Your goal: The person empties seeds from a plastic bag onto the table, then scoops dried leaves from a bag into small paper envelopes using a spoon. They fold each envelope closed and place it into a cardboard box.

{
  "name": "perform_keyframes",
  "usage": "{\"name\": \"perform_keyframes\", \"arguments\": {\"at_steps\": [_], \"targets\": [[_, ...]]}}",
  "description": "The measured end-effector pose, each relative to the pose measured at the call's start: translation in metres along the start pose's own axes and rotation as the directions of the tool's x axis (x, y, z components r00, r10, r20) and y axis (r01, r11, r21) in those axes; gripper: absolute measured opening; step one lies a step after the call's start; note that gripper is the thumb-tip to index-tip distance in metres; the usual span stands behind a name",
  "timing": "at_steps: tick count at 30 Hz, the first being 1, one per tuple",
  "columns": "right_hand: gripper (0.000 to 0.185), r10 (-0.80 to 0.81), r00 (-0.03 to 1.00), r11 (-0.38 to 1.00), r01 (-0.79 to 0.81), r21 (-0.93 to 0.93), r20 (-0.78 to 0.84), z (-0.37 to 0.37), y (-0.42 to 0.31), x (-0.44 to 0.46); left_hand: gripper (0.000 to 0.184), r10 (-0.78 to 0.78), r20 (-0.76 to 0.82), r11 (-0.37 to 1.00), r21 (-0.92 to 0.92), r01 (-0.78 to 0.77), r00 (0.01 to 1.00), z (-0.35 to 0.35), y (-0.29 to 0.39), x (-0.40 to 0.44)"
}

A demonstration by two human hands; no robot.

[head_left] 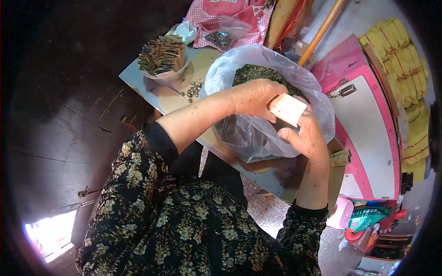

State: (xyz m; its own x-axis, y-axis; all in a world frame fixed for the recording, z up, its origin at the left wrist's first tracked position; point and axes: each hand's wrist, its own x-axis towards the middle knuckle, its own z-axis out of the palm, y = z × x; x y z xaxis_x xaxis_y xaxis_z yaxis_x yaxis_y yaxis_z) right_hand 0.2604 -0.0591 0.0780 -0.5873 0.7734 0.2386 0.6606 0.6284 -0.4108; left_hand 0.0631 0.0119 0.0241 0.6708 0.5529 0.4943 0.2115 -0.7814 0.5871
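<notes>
Between my two hands is a small cream-coloured paper packet [288, 109], held tilted above a large clear plastic bag [271, 142]. My left hand [258, 99] grips its left side, and my right hand [305, 135] has its lower right side, thumb bent inward. Whether the packet holds anything cannot be seen. Inside the open bag lie dried, dark green crumbled leaves [258, 75], partly covered by my left hand. The bag's folded-out rim surrounds both hands.
A white bowl [171, 79] packed with upright folded packets [161, 55] stands on the small table [168, 102]. Small dark, shiny pieces [193, 90] lie nearby. Behind are a zip bag [225, 36] and a checked red bag [202, 14]. A pink-and-white cabinet [368, 124] stands at right.
</notes>
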Motion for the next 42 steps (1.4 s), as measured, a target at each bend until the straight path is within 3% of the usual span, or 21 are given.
{"name": "perform_keyframes", "arguments": {"at_steps": [4, 7, 9, 11, 14, 15, 17, 18, 19, 21, 26, 28, 32, 34, 37, 38, 39, 41, 42], "targets": [[0.044, 0.108, 0.991, 0.984, -0.117, 0.135, 0.075, 0.000, 0.004, 0.013, 0.053, -0.088, -0.054, 0.993, -0.085, 0.083, 0.995, -0.003, -0.005, -0.005], [0.043, 0.084, 0.996, 0.990, -0.087, 0.113, 0.027, -0.005, 0.001, 0.019, 0.051, -0.168, -0.129, 0.978, -0.144, 0.149, 0.977, -0.005, -0.009, -0.010], [0.043, 0.013, 0.994, 0.972, 0.013, 0.233, -0.110, -0.004, 0.010, 0.018, 0.049, -0.174, -0.185, 0.977, -0.151, 0.147, 0.967, -0.006, -0.013, -0.013], [0.043, 0.015, 0.989, 0.963, 0.025, 0.269, -0.146, -0.010, 0.018, 0.011, 0.049, -0.201, -0.185, 0.972, -0.163, 0.172, 0.962, -0.006, -0.017, -0.016], [0.037, 0.268, 0.934, 0.867, -0.126, 0.482, -0.237, -0.003, 0.045, -0.002, 0.050, -0.304, -0.153, 0.934, -0.242, 0.262, 0.940, -0.003, -0.025, -0.020], [0.037, 0.273, 0.931, 0.867, -0.129, 0.481, -0.243, 0.005, 0.064, -0.007, 0.050, -0.333, -0.134, 0.921, -0.257, 0.292, 0.933, -0.004, -0.025, -0.020], [0.036, 0.449, 0.878, 0.892, -0.429, 0.143, -0.165, 0.016, 0.094, -0.015, 0.050, -0.368, -0.108, 0.897, -0.302, 0.322, 0.924, -0.006, -0.021, -0.020], [0.034, 0.528, 0.824, 0.827, -0.554, -0.095, -0.204, 0.021, 0.087, -0.016, 0.050, -0.363, -0.106, 0.899, -0.301, 0.318, 0.926, -0.006, -0.022, -0.020], [0.034, 0.529, 0.823, 0.826, -0.555, -0.095, -0.208, 0.025, 0.082, -0.015, 0.050, -0.384, -0.099, 0.897, -0.276, 0.345, 0.918, -0.005, -0.025, -0.021], [0.031, 0.729, 0.670, 0.542, -0.689, -0.480, -0.139, 0.028, 0.073, -0.010, 0.050, -0.405, -0.094, 0.894, -0.247, 0.373, 0.909, -0.005, -0.028, -0.023], [0.028, 0.695, 0.698, 0.584, -0.688, -0.431, -0.172, 0.034, 0.086, -0.010, 0.062, -0.427, -0.111, 0.883, -0.267, 0.387, 0.897, -0.002, -0.043, -0.026], [0.026, 0.765, 0.624, 0.521, -0.744, -0.418, -0.160, 0.032, 0.081, -0.006, 0.062, -0.416, -0.111, 0.887, -0.266, 0.377, 0.902, 0.000, -0.049, -0.027], [0.026, 0.733, 0.651, 0.603, -0.756, -0.254, -0.199, 0.029, 0.089, -0.011, 0.063, -0.445, -0.084, 0.873, -0.260, 0.412, 0.892, 0.000, -0.049, -0.026], [0.025, 0.692, 0.661, 0.696, -0.717, 0.024, -0.290, 0.032, 0.097, -0.017, 0.063, -0.441, -0.083, 0.880, -0.238, 0.411, 0.894, 0.000, -0.048, -0.024], [0.021, 0.685, 0.610, 0.679, -0.733, 0.044, -0.398, 0.027, 0.098, -0.023, 0.063, -0.436, -0.079, 0.883, -0.228, 0.410, 0.896, 0.000, -0.048, -0.024], [0.017, 0.607, 0.609, 0.715, -0.699, 0.017, -0.511, 0.030, 0.101, -0.027, 0.063, -0.433, -0.077, 0.882, -0.239, 0.405, 0.898, 0.000, -0.048, -0.024], [0.017, 0.609, 0.610, 0.716, -0.698, 0.020, -0.507, 0.028, 0.098, -0.029, 0.063, -0.438, -0.076, 0.880, -0.238, 0.410, 0.896, -0.002, -0.045, -0.025], [0.015, 0.162, 0.771, 0.723, -0.518, -0.457, -0.617, 0.025, 0.095, -0.031, 0.063, -0.421, -0.082, 0.895, -0.202, 0.399, 0.903, -0.002, -0.044, -0.024], [0.015, 0.163, 0.770, 0.722, -0.519, -0.457, -0.617, 0.027, 0.095, -0.032, 0.063, -0.421, -0.081, 0.895, -0.202, 0.398, 0.904, -0.001, -0.043, -0.023]]}}
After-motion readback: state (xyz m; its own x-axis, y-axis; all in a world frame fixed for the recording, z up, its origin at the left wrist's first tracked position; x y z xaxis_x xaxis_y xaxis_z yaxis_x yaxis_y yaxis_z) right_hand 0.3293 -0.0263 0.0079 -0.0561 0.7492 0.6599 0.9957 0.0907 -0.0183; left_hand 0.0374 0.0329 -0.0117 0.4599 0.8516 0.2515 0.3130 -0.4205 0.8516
